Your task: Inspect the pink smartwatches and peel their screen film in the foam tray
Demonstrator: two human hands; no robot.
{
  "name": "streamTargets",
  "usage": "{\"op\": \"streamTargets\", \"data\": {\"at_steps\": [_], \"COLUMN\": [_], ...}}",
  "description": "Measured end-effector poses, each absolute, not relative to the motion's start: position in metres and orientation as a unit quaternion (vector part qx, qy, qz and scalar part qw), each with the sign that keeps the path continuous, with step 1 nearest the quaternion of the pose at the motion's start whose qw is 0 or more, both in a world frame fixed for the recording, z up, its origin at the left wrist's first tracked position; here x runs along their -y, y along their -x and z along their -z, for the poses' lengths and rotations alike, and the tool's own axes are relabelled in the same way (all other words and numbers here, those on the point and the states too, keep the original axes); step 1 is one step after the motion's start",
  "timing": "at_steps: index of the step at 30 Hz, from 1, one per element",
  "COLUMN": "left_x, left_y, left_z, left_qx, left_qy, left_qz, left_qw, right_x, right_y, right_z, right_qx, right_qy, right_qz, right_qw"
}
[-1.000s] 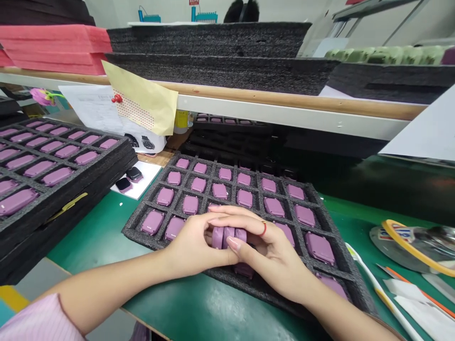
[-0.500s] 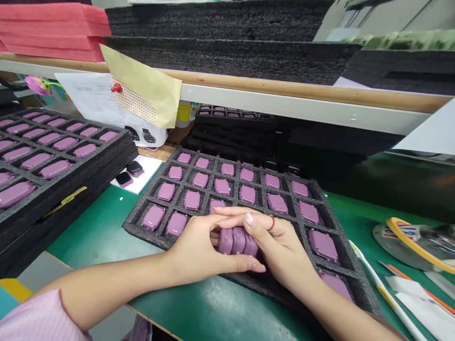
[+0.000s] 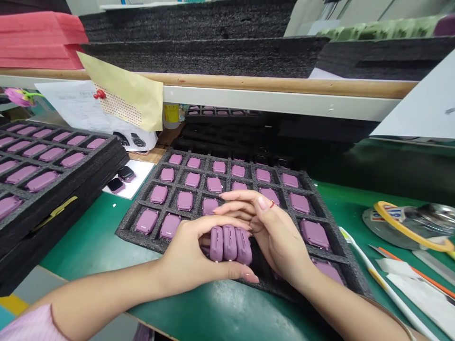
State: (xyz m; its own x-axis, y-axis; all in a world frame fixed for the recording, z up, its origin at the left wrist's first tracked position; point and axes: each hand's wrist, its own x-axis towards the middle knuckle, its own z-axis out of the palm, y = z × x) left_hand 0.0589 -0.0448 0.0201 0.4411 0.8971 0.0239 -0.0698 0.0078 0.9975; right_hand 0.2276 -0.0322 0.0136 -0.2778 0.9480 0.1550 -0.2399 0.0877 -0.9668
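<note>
My left hand [image 3: 192, 255] is closed around a row of three purple watch cases [image 3: 230, 244], held on edge over the near side of a black foam tray [image 3: 130, 227]. Its thumb lies under the cases and its fingers curl over their far side. My right hand [image 3: 273, 232] rests just right of the cases with fingers stretched out and apart, fingertips above the left hand's fingers; a red ring shows on one finger. The tray's cells hold several more purple cases [image 3: 185, 200] lying flat.
A stack of foam trays filled with purple cases [image 3: 46, 163] stands at the left. Two dark watches [image 3: 121, 179] lie on white paper behind it. Tape, a metal dish [image 3: 408, 222] and pens lie at the right. A shelf [image 3: 270, 97] with foam sheets overhangs the back.
My left hand has lifted and tipped the three cases toward me, so their edges show more. My right hand has drawn off the cases and spread its fingers. The view shifted slightly left.
</note>
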Motion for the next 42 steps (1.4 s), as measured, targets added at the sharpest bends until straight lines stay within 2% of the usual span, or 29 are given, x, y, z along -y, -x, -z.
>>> {"op": "streamTargets", "data": {"at_steps": [7,11,19,26,33,39,42], "left_x": [0.046,0.046,0.042,0.041,0.041,0.045,0.043], "left_y": [-0.058,-0.056,-0.053,-0.054,-0.051,-0.054,-0.056], "left_z": [-0.023,-0.021,-0.013,-0.008,-0.007,-0.012,-0.014], "left_qx": [-0.354,-0.355,-0.336,-0.326,-0.336,-0.319,-0.31], "left_qy": [-0.586,-0.638,-0.729,-0.744,-0.729,-0.547,-0.486], "left_qz": [-0.401,-0.412,-0.442,-0.445,-0.405,-0.357,-0.359], "left_qw": [0.608,0.545,0.4,0.376,0.438,0.687,0.734], "right_x": [0.028,0.026,0.031,0.031,0.038,0.04,0.038], "right_y": [-0.227,-0.228,-0.231,-0.23,-0.222,-0.224,-0.227], "right_z": [-0.015,-0.014,-0.011,-0.014,-0.018,-0.012,-0.009], "right_qx": [0.541,0.533,0.582,0.612,0.64,0.695,0.748], "right_qy": [0.347,0.364,0.348,0.345,0.388,0.369,0.352], "right_qz": [-0.586,-0.6,-0.63,-0.608,-0.523,-0.409,-0.324], "right_qw": [0.493,0.473,0.377,0.37,0.408,0.462,0.46]}}
